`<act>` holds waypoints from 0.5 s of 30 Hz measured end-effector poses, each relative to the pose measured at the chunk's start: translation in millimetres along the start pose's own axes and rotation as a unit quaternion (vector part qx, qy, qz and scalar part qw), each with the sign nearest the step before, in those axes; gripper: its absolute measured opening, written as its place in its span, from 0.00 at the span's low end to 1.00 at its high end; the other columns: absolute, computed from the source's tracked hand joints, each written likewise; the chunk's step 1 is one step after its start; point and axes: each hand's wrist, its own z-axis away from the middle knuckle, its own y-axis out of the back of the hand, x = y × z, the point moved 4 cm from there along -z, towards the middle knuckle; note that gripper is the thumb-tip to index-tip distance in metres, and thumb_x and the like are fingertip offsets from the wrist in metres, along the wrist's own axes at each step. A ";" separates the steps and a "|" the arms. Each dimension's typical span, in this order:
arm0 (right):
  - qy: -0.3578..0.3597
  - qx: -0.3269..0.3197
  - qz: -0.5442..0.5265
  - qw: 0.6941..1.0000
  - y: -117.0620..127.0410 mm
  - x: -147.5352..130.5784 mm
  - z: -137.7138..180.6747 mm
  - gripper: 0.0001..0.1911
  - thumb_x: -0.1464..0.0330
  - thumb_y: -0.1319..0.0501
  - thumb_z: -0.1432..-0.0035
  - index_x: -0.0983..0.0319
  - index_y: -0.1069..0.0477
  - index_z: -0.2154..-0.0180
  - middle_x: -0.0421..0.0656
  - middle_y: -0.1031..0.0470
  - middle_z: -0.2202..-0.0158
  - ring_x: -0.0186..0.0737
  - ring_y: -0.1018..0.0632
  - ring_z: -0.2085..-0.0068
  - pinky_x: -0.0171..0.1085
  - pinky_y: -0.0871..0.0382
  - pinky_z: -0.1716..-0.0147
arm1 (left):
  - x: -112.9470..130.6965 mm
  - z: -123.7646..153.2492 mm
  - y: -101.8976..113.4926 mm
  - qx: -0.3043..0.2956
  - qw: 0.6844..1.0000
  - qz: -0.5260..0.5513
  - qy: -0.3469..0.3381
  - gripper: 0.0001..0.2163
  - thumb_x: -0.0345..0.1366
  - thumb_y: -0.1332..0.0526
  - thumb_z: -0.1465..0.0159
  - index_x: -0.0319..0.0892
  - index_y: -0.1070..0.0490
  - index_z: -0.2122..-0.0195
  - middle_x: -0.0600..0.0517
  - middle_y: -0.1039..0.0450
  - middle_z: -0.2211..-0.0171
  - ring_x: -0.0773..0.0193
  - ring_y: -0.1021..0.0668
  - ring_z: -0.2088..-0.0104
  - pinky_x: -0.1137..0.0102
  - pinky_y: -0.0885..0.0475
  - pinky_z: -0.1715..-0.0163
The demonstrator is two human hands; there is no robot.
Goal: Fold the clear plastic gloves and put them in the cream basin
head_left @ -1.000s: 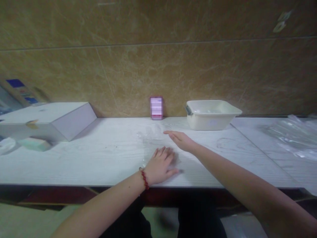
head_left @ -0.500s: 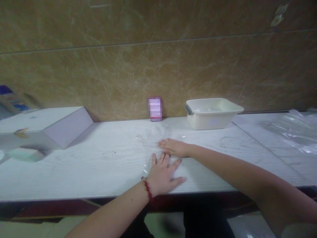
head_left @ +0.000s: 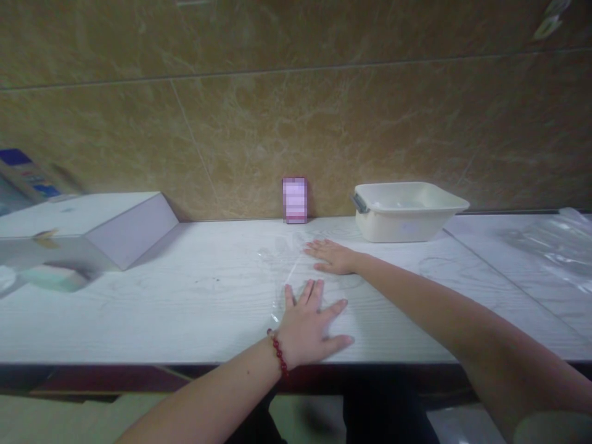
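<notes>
My left hand point(head_left: 311, 322) lies flat with fingers spread on a thin clear plastic sheet point(head_left: 283, 271) spread on the white table point(head_left: 194, 308), near the front edge. A red bead bracelet is on that wrist. My right hand point(head_left: 332, 256) also lies flat, palm down, fingers stretched toward the left, on the far part of the same sheet. Neither hand holds anything.
A cream plastic tub point(head_left: 407, 209) stands at the back right by the brown tiled wall. A small pink box point(head_left: 295, 200) leans against the wall. A white box point(head_left: 87, 225) sits at the left, and more clear plastic point(head_left: 550, 243) lies at the right.
My right hand slid back toward me, then out again over the sheet. My left hand spread its fingers and shifted slightly right and nearer the table edge.
</notes>
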 end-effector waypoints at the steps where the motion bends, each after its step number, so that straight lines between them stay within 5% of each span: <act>1: -0.004 0.002 0.002 1.000 0.3 2.3 -0.7 0.31 0.51 0.59 0.46 0.57 0.57 0.43 0.43 0.58 0.41 0.44 0.54 0.42 0.47 0.62 0.46 | 0.0 0.1 0.2 -0.001 1.000 0.001 0.000 0.29 0.59 0.59 0.47 0.58 0.52 0.45 0.45 0.61 0.41 0.41 0.56 0.44 0.39 0.66 0.57; 15: -0.039 -0.005 0.025 0.999 2.1 33.8 -11.9 0.31 0.51 0.61 0.46 0.56 0.59 0.43 0.45 0.58 0.41 0.45 0.54 0.42 0.53 0.65 0.47 | -0.2 1.3 0.8 0.009 1.000 0.014 -0.006 0.29 0.60 0.59 0.48 0.58 0.51 0.46 0.45 0.62 0.41 0.40 0.56 0.44 0.38 0.66 0.58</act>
